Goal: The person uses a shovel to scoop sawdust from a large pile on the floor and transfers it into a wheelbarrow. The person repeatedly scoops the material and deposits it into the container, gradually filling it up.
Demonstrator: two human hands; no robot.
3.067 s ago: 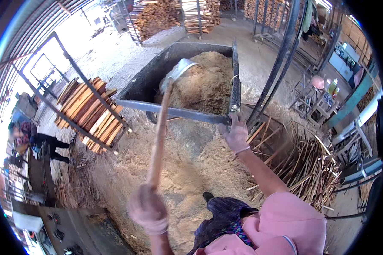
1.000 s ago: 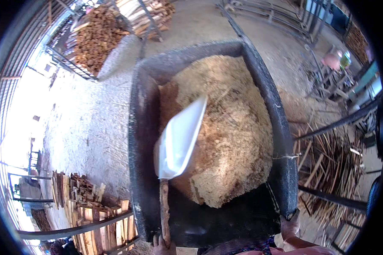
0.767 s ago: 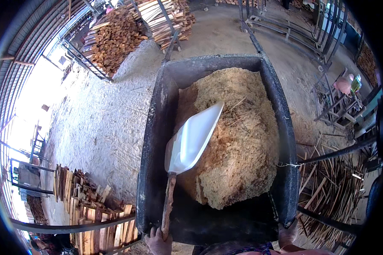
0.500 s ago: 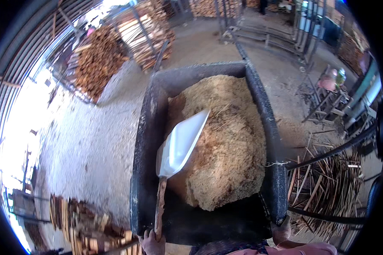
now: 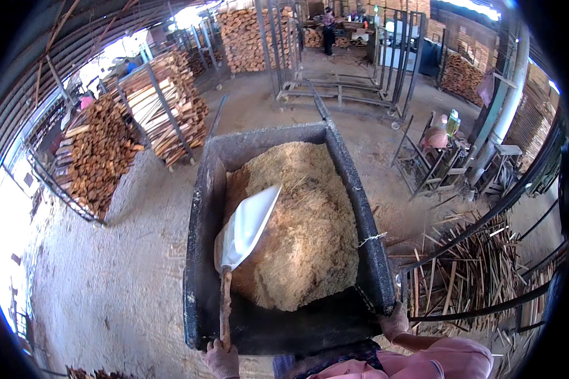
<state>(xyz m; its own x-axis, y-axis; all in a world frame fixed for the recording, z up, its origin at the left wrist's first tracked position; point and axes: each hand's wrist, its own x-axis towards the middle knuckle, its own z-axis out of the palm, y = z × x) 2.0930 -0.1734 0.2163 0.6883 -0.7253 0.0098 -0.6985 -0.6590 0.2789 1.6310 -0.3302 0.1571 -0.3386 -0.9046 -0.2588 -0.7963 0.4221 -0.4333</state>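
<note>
A dark, high-sided tub cart (image 5: 194, 252) stands before me, heaped with pale brown sawdust (image 5: 310, 234). On the heap's left side rests a shovel (image 5: 250, 224) with a white blade, its wooden handle running back toward me over the near left corner. My left hand (image 5: 221, 361), gloved, is closed at that corner around the handle's end and against the cart's rim; its grip is partly hidden. At the near right corner, my gloved right hand (image 5: 395, 323) is closed on the rim.
Stacked wood (image 5: 101, 158) stands on the left, beside a leaning rack of boards (image 5: 161, 104). Metal frames (image 5: 341, 88) are ahead, with a person (image 5: 328, 31) beyond. Loose wood strips (image 5: 468, 271) lie on the right, near a wooden stand (image 5: 436, 161) bearing a bottle (image 5: 452, 122).
The cart has moved forward over the floor with both hands on it. My view has tilted up, bringing in the person far ahead. The wood pile at lower left has nearly left the picture.
</note>
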